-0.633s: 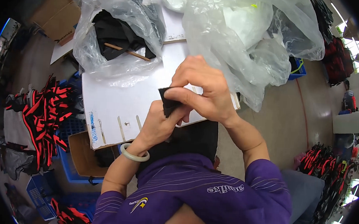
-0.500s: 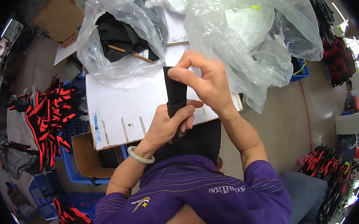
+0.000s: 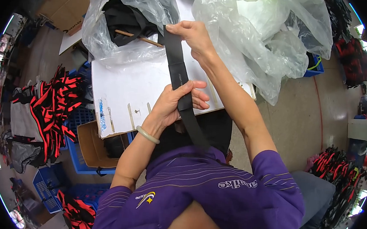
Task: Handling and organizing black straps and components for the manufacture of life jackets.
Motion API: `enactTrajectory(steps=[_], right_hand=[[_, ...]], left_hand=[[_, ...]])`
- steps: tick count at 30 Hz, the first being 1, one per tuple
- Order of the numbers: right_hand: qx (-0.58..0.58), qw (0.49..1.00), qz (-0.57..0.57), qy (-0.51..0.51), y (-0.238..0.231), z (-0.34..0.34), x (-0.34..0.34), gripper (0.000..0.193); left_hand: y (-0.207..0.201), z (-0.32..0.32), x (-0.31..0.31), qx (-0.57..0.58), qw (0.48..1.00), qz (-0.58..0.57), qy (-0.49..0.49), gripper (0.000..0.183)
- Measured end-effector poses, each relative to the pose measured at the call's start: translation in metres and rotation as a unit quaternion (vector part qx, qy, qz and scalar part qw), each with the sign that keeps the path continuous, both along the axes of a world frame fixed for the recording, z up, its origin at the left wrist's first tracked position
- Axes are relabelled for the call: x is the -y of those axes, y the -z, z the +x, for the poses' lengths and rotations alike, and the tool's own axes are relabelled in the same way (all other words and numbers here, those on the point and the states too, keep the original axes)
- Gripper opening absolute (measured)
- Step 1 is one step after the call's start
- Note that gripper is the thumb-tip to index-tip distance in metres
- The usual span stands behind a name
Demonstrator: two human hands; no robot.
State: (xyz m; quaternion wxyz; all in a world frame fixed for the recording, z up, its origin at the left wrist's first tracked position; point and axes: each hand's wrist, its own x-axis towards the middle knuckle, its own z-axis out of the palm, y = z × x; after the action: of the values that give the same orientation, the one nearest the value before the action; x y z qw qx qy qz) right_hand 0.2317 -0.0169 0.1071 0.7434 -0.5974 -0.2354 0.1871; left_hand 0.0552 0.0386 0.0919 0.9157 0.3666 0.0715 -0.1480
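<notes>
A wide black strap [image 3: 175,54] stretches over the table's front edge, its lower end hanging toward my lap. My right hand [image 3: 196,38] pinches its far end between thumb and fingers. Farther down, my left hand [image 3: 169,101] grips the strap, thumb on top and the other fingers loosely curled around and behind it. Between the hands a doubled section with small pale print shows on the strap. Just beyond, an opened clear plastic bag [image 3: 97,44] holds black fabric pieces [image 3: 124,19], with a thin wooden stick [image 3: 140,38] lying across them.
The white table [image 3: 122,82] carries another large clear plastic bag [image 3: 260,47] at right. Blue crates and an open cardboard box [image 3: 98,144] stand at lower left. Red-and-black straps [image 3: 54,109] are heaped on the left; more hang at right. A cardboard carton [image 3: 63,6] stands far left.
My right hand has moved away from me, pulling the strap's end farther from my left hand. More strap shows now, and a tail hangs below my left hand.
</notes>
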Motion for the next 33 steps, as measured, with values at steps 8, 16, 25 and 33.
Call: enactTrajectory(steps=[8,16,25,33], right_hand=[[-0.028,0.989,-0.078,-0.121,0.008,-0.02,0.018,0.029],[-0.059,0.992,-0.076,-0.086,0.027,-0.031,0.032,0.021],[-0.071,0.995,-0.032,-0.057,0.03,-0.035,0.03,0.012],[0.321,0.937,-0.099,0.092,0.001,-0.074,0.039,0.019]], left_hand=[[0.007,0.005,-0.009,-0.016,0.999,0.005,-0.043,0.043],[0.019,-0.011,-0.017,-0.036,0.993,0.098,-0.053,0.039],[0.031,-0.006,-0.018,-0.044,0.986,0.128,-0.099,0.017],[0.015,0.045,0.004,0.049,0.949,0.06,-0.306,0.041]])
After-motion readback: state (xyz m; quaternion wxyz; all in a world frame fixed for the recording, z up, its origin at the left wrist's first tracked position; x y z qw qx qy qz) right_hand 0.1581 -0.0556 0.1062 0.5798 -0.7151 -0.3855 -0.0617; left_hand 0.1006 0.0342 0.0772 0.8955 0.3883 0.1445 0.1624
